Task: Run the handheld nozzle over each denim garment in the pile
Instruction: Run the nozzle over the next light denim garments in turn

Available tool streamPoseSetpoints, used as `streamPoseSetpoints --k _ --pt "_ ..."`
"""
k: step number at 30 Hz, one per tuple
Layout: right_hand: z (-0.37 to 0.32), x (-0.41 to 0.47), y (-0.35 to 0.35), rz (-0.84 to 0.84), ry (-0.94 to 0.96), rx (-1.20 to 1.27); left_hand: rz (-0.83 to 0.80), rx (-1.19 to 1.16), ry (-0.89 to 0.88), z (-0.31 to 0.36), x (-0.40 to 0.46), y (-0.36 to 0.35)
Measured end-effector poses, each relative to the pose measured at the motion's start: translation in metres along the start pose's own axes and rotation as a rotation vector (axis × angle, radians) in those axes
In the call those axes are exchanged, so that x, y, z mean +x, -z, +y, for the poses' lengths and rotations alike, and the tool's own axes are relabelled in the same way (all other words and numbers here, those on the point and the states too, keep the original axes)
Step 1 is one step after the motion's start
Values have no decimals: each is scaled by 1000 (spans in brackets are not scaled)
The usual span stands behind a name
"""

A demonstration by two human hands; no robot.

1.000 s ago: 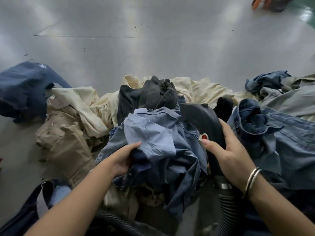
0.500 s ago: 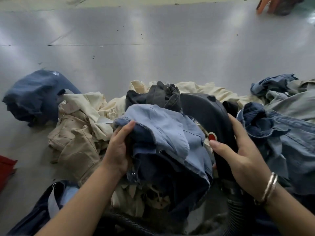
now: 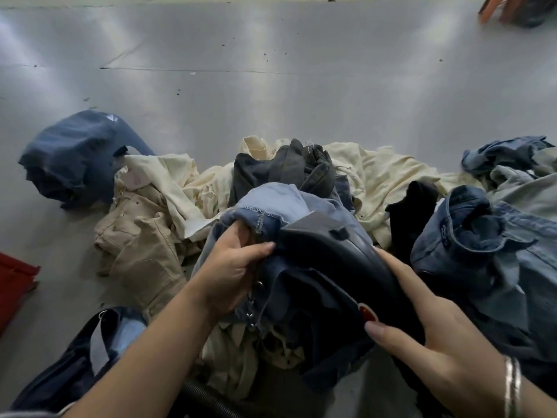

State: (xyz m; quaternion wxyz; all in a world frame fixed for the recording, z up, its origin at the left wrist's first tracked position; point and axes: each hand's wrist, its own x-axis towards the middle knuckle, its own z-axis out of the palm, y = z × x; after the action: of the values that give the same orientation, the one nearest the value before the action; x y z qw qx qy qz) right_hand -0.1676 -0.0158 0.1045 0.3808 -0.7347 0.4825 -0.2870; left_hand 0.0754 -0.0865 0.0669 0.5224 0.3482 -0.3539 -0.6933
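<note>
My left hand grips a bunched blue denim garment held up over the pile. My right hand holds the black handheld nozzle by its body, thumb next to a red button. The nozzle's head lies against the denim I hold. More blue denim is heaped at the right, and cream and beige garments lie at the left and behind. A dark grey garment sits behind the held one.
A dark blue garment lies apart on the grey floor at the left. A red thing shows at the left edge. A black ribbed hose runs along the bottom. Another blue garment lies at lower left.
My left hand has lifted and regripped the blue denim higher. The nozzle has moved left and up across that denim in my right hand.
</note>
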Motion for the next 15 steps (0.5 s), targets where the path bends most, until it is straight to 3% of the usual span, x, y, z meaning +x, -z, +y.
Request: streamPoseSetpoints --k 7,11,13,15 --pt "0 7 -8 74 52 -49 -100 38 47 -8 -5 -3" --pt "0 10 -4 259 81 148 -30 -25 93 -6 -4 4" --pt "5 8 14 370 81 246 9 -87 128 -2 -5 7" --pt "9 4 34 378 56 214 12 -270 142 2 -5 10"
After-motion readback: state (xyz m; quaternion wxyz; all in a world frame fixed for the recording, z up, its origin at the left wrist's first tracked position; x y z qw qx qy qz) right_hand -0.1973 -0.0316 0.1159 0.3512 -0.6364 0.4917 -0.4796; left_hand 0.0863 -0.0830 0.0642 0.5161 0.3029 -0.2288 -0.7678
